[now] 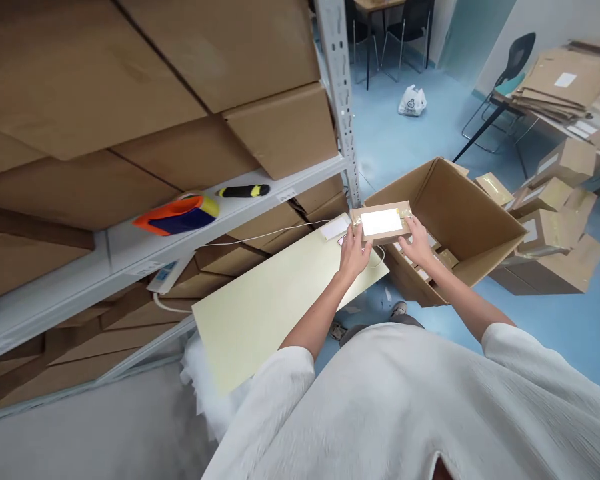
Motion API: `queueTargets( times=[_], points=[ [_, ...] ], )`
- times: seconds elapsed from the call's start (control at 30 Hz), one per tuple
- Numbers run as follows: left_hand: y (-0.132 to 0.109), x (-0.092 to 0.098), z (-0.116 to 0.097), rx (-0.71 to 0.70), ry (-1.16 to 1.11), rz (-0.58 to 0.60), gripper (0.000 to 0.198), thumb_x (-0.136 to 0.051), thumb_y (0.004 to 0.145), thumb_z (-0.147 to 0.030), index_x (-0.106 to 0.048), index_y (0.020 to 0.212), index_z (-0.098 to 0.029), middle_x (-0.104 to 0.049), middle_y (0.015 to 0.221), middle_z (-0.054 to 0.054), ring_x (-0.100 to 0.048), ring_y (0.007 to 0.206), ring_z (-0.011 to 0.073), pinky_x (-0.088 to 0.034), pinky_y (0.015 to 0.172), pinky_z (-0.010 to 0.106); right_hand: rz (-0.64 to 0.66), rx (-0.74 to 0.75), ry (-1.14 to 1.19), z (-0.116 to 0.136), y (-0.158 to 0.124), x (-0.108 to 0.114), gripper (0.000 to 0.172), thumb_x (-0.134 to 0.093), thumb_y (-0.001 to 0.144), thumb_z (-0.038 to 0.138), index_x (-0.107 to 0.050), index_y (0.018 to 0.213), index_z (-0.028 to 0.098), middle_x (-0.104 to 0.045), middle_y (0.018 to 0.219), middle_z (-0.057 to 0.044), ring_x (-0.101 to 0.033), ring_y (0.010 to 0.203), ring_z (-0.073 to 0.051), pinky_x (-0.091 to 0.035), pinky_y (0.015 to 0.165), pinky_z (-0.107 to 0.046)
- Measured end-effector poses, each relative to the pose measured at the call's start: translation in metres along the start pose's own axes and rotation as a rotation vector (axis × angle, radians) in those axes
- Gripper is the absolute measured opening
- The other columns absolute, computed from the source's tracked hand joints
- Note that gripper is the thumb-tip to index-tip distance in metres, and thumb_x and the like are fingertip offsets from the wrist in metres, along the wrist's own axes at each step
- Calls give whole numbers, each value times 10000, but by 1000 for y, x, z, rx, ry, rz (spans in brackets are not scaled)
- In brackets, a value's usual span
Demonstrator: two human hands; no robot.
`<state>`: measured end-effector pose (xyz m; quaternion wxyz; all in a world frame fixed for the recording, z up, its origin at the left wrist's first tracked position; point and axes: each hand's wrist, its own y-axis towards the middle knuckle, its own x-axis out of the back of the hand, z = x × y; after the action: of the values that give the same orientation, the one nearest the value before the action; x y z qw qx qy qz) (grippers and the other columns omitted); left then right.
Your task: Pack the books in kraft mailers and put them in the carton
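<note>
I hold a small taped cardboard parcel [381, 223] with a white label on top, gripped from both ends. My left hand [353, 251] clasps its left end and my right hand [419, 241] clasps its right end. The parcel hovers over the near rim of a large open cardboard box [460, 220] on the floor, which holds a few similar small parcels. Just left of my hands a pale yellow board [275, 300] lies as a work surface, with a white label and a thin white cable at its far end.
A metal shelf rack [130, 247] stacked with big cartons fills the left; a tape dispenser [177, 215] and a black-yellow cutter [243, 191] lie on its edge. Small parcels [550, 227] pile up at the right. Chairs, a table with flattened cardboard and a white bag [413, 101] stand farther off.
</note>
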<state>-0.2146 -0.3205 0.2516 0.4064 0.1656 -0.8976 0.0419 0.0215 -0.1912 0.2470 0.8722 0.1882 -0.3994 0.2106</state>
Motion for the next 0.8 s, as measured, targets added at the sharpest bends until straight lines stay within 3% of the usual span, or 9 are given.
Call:
queueTargets(
  times=[0.23,0.43,0.6,0.8],
  points=[
    [63,-65,-75,-62,-55,64,606,-323,1189,-414,-364,1769,-240,-363,1840,147,-298,1735,328,-355,1371,543,-49,-107,47,-88,18,66,720,-466,1061,432,-370,1752,256,-380,1811,-155,-320,1682,-384,-298,1355,-688],
    [92,-125,-107,-81,-85,201,725,-466,1105,-268,-263,1800,-234,-440,1767,189,-467,1627,352,-451,1308,523,-126,-275,79,-138,5,80,800,-536,1026,458,-325,1764,231,-420,1783,-181,-386,1650,-385,-362,1339,-661],
    [105,-174,-103,132,-137,299,949,-681,976,-260,-211,1800,-241,-549,1671,208,-572,1529,371,-478,1269,504,-96,-392,76,-170,-7,69,880,-586,961,377,-306,1773,188,-467,1746,-206,-450,1612,-399,-413,1322,-634],
    [148,-235,-62,413,-158,461,972,-770,952,-437,-281,1764,-218,-584,1627,237,-665,1430,378,-533,1187,469,-28,-513,63,-225,4,27,998,-625,923,370,-221,1806,138,-436,1772,-223,-417,1646,-414,-376,1355,-643]
  ],
)
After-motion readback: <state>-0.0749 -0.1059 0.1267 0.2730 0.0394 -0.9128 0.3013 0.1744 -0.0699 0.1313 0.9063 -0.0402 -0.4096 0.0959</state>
